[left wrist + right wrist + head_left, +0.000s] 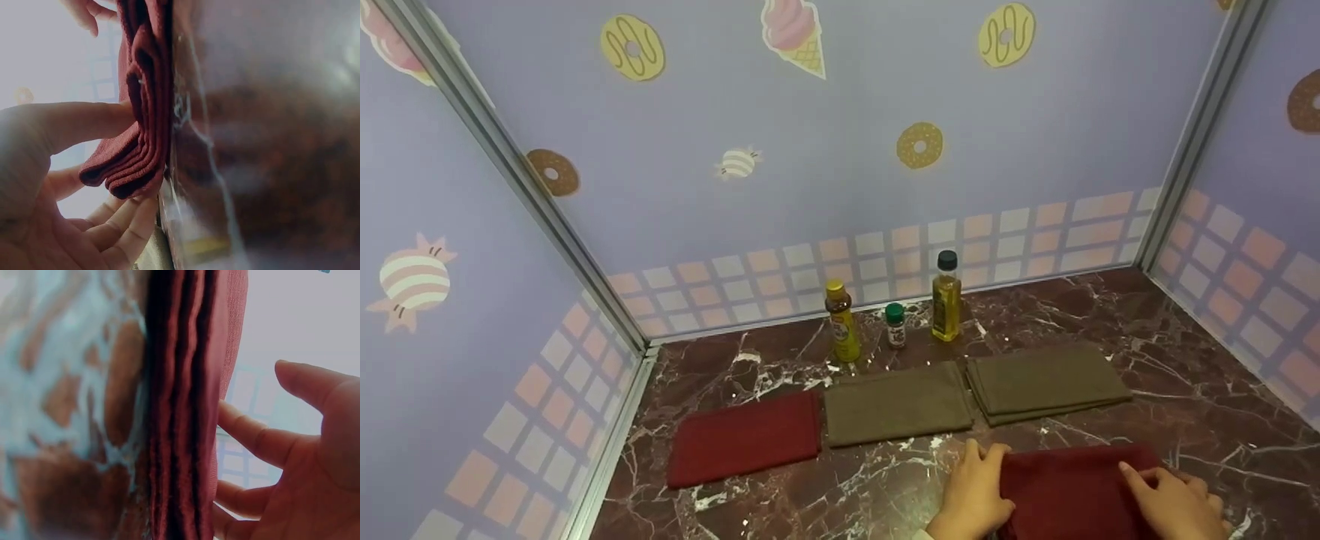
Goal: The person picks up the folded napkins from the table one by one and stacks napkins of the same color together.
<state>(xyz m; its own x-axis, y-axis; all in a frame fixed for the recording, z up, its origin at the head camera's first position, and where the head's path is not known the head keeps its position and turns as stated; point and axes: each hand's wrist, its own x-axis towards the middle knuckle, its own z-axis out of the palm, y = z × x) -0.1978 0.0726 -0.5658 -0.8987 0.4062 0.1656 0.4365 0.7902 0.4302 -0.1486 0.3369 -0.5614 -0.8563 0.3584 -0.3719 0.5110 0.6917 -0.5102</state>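
Observation:
A folded dark red cloth point(1076, 487) lies on the marbled tabletop at the lower right of the head view, between both hands. My left hand point(973, 491) is at its left edge. In the left wrist view, the thumb point(90, 121) presses against the stacked folds while the fingers point(121, 228) curl at the cloth's far corner. At the right edge is my right hand point(1179, 499). The right wrist view shows its fingers point(261, 439) touching the side of the folded layers point(188, 405), with the thumb point(304, 382) raised away from the cloth.
Another folded red cloth point(746, 439) lies at the left, beside two folded olive cloths, one central point(898, 405) and one right point(1050, 381). Behind them stand a yellow-capped bottle point(844, 326), a green-capped jar point(895, 330) and an oil bottle point(946, 304). Patterned walls point(825, 187) enclose the table.

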